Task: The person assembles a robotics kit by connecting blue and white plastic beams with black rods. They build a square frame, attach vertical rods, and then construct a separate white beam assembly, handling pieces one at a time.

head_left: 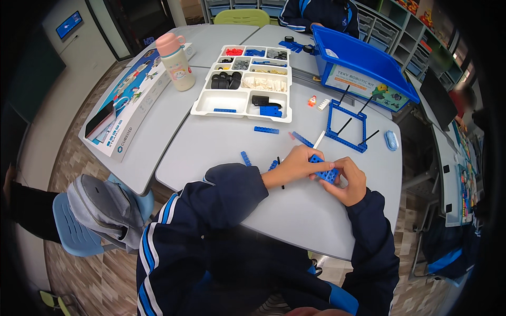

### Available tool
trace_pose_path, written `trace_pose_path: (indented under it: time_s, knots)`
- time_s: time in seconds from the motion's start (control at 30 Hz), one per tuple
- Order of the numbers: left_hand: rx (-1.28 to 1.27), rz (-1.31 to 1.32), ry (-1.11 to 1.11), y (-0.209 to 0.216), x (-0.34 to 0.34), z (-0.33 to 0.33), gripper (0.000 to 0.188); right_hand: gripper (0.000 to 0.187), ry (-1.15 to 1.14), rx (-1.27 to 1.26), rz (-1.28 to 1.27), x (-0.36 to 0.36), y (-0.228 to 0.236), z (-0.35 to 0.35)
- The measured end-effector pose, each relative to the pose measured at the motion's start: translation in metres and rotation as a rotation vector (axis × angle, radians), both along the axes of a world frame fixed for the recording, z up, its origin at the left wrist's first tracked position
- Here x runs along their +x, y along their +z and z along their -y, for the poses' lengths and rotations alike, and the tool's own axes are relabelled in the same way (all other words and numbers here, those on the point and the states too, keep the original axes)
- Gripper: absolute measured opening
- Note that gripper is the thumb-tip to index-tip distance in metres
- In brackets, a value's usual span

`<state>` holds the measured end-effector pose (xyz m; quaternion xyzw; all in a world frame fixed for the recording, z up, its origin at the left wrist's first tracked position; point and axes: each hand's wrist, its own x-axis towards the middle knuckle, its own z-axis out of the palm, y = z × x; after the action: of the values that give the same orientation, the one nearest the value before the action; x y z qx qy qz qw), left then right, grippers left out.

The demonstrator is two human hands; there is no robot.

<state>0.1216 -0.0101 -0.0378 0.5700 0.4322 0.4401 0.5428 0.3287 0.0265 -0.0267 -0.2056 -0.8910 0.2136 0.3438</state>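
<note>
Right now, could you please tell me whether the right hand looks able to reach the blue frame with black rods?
Probably yes: the blue frame lies just beyond the right hand, with nothing visible between them, though that hand and the left hand hold a blue piece.

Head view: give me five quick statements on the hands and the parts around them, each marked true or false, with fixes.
1. The left hand and right hand both hold the blue block. True.
2. The blue frame lies inside the white tray. False: the blue frame lies on the table, to the right of the white tray.
3. Black wheels sit in a compartment of the white tray. True.
4. The pink-lidded bottle lies on its side. False: the pink-lidded bottle stands upright.
5. A phone rests on the box at left. True.
</note>
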Motion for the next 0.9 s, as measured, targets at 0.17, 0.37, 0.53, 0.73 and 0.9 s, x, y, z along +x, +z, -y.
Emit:
trace_pose_path:
  time_s: [0.17, 0.37, 0.53, 0.73, 0.9]
  knots:
    - [-0.002, -0.012, -0.032, -0.002, -0.002, -0.003, 0.037, 0.040, 0.005, -0.027, 0.007, 0.002, 0.002, 0.003]
    - [-0.001, -0.013, -0.046, -0.003, -0.004, -0.006, 0.038, 0.038, -0.020, -0.092, 0.003, 0.002, 0.002, 0.003]
    - [0.222, -0.290, -0.017, 0.003, -0.009, -0.007, 0.039, 0.038, -0.019, 0.009, 0.098, 0.002, -0.004, -0.002]
    - [0.458, -0.797, 0.312, 0.024, -0.031, -0.006, 0.031, 0.037, 0.015, 0.241, 0.189, -0.001, 0.000, -0.004]
    - [0.609, -1.054, 0.837, 0.043, -0.091, -0.040, 0.030, 0.037, 0.051, 0.292, 0.235, -0.004, 0.005, -0.004]
